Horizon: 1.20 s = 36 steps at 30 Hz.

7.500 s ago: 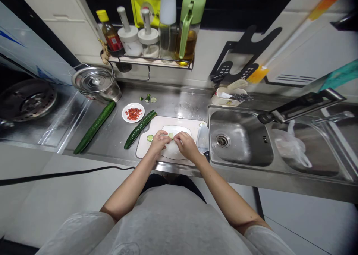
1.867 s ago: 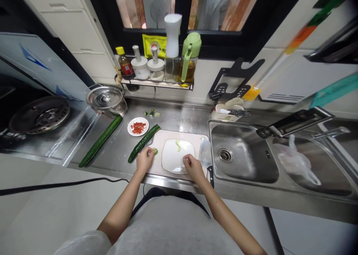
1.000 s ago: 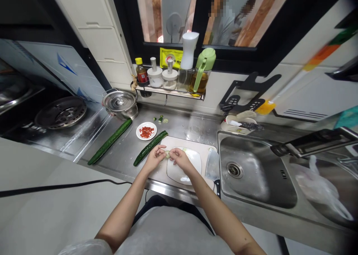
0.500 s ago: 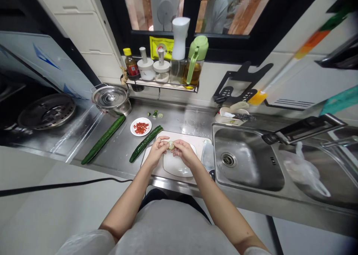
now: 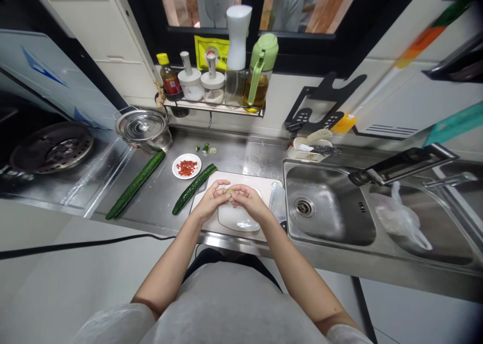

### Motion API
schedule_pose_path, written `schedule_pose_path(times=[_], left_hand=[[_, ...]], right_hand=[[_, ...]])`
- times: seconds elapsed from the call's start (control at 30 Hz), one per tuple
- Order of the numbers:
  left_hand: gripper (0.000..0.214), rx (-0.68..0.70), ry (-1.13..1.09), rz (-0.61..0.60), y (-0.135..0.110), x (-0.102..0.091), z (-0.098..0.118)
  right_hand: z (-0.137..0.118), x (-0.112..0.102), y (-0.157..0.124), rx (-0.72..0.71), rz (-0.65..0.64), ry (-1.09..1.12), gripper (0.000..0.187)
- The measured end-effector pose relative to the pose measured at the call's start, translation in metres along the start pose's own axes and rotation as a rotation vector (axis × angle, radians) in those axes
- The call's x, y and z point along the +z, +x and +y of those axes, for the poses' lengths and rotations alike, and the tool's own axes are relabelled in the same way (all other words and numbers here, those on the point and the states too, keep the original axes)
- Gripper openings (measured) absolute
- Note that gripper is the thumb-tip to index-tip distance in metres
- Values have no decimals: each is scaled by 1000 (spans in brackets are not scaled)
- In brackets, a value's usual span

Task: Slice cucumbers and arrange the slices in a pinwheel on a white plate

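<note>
My left hand [image 5: 210,201] and my right hand [image 5: 247,201] meet over a white plate [image 5: 237,222]. Between their fingertips they pinch a small, round, pale greenish piece of food [image 5: 229,195], mostly covered by the fingers; its kind is unclear. The plate rests on a light cutting board [image 5: 209,224]. On the board's right side lies a kitchen knife [image 5: 277,202], its dark handle toward me. Left of the board is a cucumber [image 5: 194,188], and a longer cucumber [image 5: 136,184] lies farther left. A small white dish [image 5: 175,172] holds chopped red pieces.
Green scraps [image 5: 206,148] lie behind the board. A lidded steel pot [image 5: 145,127] stands at the back left, beyond it a pan [image 5: 51,145]. Seasoning containers fill a wall shelf [image 5: 215,104]. To the right are a sink [image 5: 320,218], a faucet [image 5: 407,168] and a plastic bag [image 5: 400,218].
Both hands have drawn closer together around the small pale piece, so less of it shows. The whole view has shifted slightly; the things on the counter stay put.
</note>
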<state>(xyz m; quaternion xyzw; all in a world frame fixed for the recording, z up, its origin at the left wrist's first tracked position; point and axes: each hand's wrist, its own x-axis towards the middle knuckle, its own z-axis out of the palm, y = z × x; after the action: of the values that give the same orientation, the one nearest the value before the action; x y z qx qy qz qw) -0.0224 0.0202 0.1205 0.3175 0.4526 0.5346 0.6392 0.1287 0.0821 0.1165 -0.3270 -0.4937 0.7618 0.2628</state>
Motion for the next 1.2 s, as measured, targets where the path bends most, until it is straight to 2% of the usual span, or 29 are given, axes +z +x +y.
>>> schedule_pose_path(times=[0.1, 0.27, 0.37, 0.43, 0.6, 0.67, 0.73, 0.83, 1.07, 1.2], left_hand=[[51, 38, 87, -13, 2, -2, 1], [44, 124, 322, 85, 8, 0, -4], [48, 115, 338, 114, 8, 3, -9], [54, 37, 272, 108, 6, 4, -12], [50, -352, -70, 33, 5, 8, -19], [44, -408, -183, 7, 8, 9, -21], [43, -397, -246, 11, 12, 11, -22], [54, -357, -269, 23, 15, 12, -22], [62, -305, -173, 8, 15, 15, -19], [64, -210, -83, 51, 17, 19, -22]], right_hand=[[-5, -4, -1, 19, 13, -42, 29], [-7, -9, -2, 25, 76, -176, 20], [-6, -12, -2, 27, 95, -212, 18], [-6, -15, -2, 31, 97, -215, 18], [-8, -22, -3, 40, 51, -220, 17], [-9, -25, -4, 44, 42, -230, 16], [-8, -28, -5, 54, 37, -243, 15], [-8, -32, -6, 71, 37, -262, 14], [-7, -42, -7, 101, 39, -288, 13], [-5, -46, -8, 126, 42, -308, 13]])
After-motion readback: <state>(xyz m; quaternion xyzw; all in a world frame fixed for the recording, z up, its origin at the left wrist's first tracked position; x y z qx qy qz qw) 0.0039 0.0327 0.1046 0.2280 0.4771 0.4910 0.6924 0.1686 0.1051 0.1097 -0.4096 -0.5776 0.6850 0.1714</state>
